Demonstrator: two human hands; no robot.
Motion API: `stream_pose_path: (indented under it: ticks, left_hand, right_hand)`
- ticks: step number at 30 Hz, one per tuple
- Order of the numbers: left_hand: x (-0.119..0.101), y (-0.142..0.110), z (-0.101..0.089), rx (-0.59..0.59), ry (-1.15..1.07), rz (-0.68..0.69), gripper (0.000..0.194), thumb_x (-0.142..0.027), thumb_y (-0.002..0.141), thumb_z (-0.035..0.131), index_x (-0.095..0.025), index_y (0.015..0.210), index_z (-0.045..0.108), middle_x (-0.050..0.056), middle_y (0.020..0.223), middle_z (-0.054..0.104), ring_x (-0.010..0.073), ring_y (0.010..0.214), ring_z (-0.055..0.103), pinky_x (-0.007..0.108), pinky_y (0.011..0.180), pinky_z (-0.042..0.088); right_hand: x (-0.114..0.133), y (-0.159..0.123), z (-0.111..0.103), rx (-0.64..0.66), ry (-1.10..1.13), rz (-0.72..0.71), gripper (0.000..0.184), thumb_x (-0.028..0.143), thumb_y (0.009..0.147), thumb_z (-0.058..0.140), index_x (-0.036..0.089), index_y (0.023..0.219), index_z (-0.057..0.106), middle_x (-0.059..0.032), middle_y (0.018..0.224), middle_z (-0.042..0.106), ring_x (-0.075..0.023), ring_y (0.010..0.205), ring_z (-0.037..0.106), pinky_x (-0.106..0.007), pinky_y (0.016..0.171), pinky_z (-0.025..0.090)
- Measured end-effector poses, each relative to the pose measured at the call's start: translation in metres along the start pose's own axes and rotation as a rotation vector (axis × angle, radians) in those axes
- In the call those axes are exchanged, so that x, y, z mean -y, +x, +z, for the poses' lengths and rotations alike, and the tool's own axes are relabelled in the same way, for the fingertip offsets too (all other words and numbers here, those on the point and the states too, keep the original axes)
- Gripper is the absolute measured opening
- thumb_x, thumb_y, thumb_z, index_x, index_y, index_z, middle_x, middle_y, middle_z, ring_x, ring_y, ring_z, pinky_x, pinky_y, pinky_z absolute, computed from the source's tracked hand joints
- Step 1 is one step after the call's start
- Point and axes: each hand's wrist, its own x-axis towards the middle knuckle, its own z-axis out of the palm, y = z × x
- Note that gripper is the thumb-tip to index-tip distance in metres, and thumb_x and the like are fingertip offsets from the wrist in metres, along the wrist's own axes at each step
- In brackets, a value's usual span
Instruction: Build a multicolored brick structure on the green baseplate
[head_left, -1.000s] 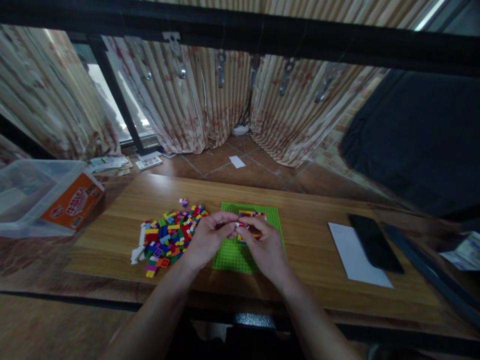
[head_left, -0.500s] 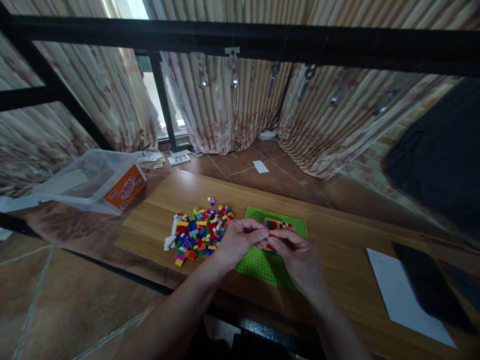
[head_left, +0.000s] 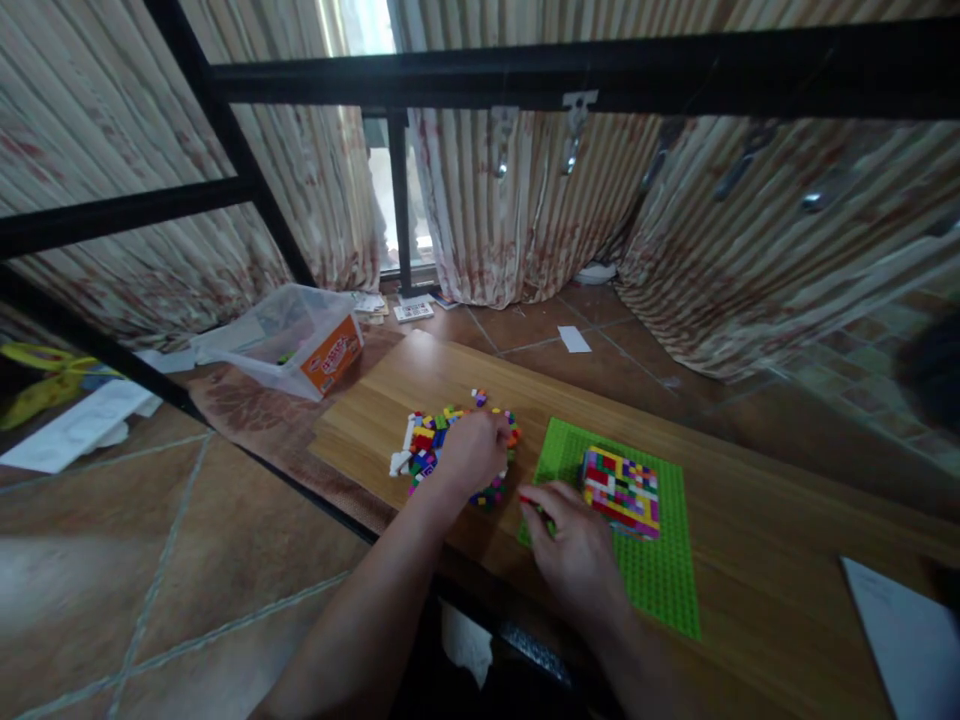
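Hands apart, each working alone: I have the left hand at the loose multicoloured plastic brick pile, finger closure hidden, and right hand fingers pinching a small red plastic piece near the green studded baseplate.

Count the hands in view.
2: the left hand over the loose brick pile, the right hand pinching a small red piece beside the brick block. No others show.
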Motion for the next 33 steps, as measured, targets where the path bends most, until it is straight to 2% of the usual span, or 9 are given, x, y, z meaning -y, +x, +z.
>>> stream_pose_path:
  ticks: [4, 10, 12, 16, 19, 21, 23, 27, 33]
  left_hand:
    - [0.004, -0.001, -0.001, 0.051, 0.125, -0.073, 0.028, -0.011, 0.082, 0.051, -0.018, 0.088, 0.077, 0.01, 0.096, 0.077, 0.0237, 0.095, 0.07, 0.033, 0.087, 0.051]
    - [0.022, 0.004, -0.013, 0.011, 0.083, -0.112, 0.028, -0.016, 0.085, 0.051, -0.02, 0.093, 0.078, 0.007, 0.096, 0.078, 0.0219, 0.095, 0.07, 0.03, 0.086, 0.05]
    - [0.034, 0.004, -0.025, -0.039, 0.0, -0.157, 0.028, -0.016, 0.085, 0.051, -0.019, 0.094, 0.077, 0.007, 0.094, 0.078, 0.0202, 0.092, 0.07, 0.028, 0.082, 0.049]
    - [0.064, -0.009, -0.06, -0.121, -0.058, -0.367, 0.027, -0.021, 0.084, 0.055, -0.012, 0.099, 0.075, 0.01, 0.097, 0.077, 0.0194, 0.086, 0.069, 0.025, 0.073, 0.048]
    - [0.089, -0.032, -0.084, -0.056, 0.066, -0.463, 0.027, -0.028, 0.08, 0.06, -0.011, 0.097, 0.074, 0.01, 0.092, 0.076, 0.0203, 0.08, 0.068, 0.026, 0.068, 0.046]
    - [0.102, -0.047, -0.091, 0.021, 0.076, -0.482, 0.035, -0.034, 0.075, 0.066, -0.01, 0.1, 0.072, 0.01, 0.088, 0.074, 0.0202, 0.074, 0.066, 0.026, 0.064, 0.045]
    - [0.111, -0.057, -0.089, 0.101, 0.011, -0.482, 0.042, -0.037, 0.068, 0.071, -0.011, 0.101, 0.07, 0.007, 0.083, 0.073, 0.0198, 0.07, 0.065, 0.026, 0.06, 0.043]
    - [0.113, -0.059, -0.073, 0.209, -0.095, -0.394, 0.03, -0.021, 0.06, 0.071, -0.017, 0.089, 0.069, -0.001, 0.071, 0.067, 0.0169, 0.066, 0.061, 0.023, 0.058, 0.04]
    - [0.105, -0.049, -0.062, 0.21, 0.008, -0.302, 0.015, -0.018, 0.063, 0.067, -0.018, 0.078, 0.067, -0.002, 0.065, 0.062, 0.0146, 0.062, 0.056, 0.023, 0.056, 0.035]
  right_hand:
    - [-0.001, 0.001, 0.021, 0.041, -0.112, -0.072, 0.025, 0.013, 0.092, 0.048, 0.018, 0.095, 0.072, -0.0075, 0.087, 0.07, -0.0215, 0.083, 0.065, -0.033, 0.076, 0.051]
    - [-0.014, 0.003, 0.029, 0.04, -0.219, -0.049, 0.025, 0.013, 0.091, 0.048, 0.016, 0.102, 0.071, -0.0108, 0.094, 0.071, -0.0248, 0.086, 0.065, -0.038, 0.079, 0.053]
    - [-0.016, 0.004, 0.03, 0.043, -0.234, -0.047, 0.026, 0.013, 0.091, 0.048, 0.016, 0.106, 0.069, -0.0112, 0.097, 0.072, -0.0253, 0.088, 0.066, -0.039, 0.081, 0.053]
    - [-0.017, 0.005, 0.032, 0.033, -0.204, -0.074, 0.033, 0.013, 0.091, 0.046, 0.016, 0.118, 0.065, -0.0124, 0.104, 0.072, -0.0267, 0.096, 0.066, -0.044, 0.088, 0.053]
    - [-0.018, 0.004, 0.032, 0.011, -0.167, -0.09, 0.038, 0.014, 0.091, 0.045, 0.015, 0.126, 0.06, -0.0127, 0.106, 0.072, -0.0269, 0.097, 0.066, -0.046, 0.088, 0.054]
    - [-0.018, 0.002, 0.031, 0.004, -0.153, -0.089, 0.039, 0.014, 0.091, 0.046, 0.016, 0.128, 0.059, -0.0122, 0.106, 0.072, -0.0266, 0.097, 0.066, -0.046, 0.088, 0.054]
    - [-0.016, 0.001, 0.03, 0.008, -0.147, -0.083, 0.038, 0.013, 0.09, 0.047, 0.018, 0.125, 0.06, -0.0111, 0.105, 0.071, -0.0265, 0.097, 0.066, -0.046, 0.088, 0.054]
    - [-0.012, -0.002, 0.028, 0.045, -0.128, -0.092, 0.034, 0.013, 0.09, 0.049, 0.019, 0.12, 0.062, -0.0096, 0.106, 0.071, -0.0261, 0.099, 0.065, -0.046, 0.09, 0.053]
    - [-0.009, -0.001, 0.025, 0.102, -0.124, -0.056, 0.028, 0.012, 0.092, 0.049, 0.017, 0.116, 0.064, -0.0099, 0.109, 0.07, -0.0256, 0.102, 0.063, -0.045, 0.094, 0.051]
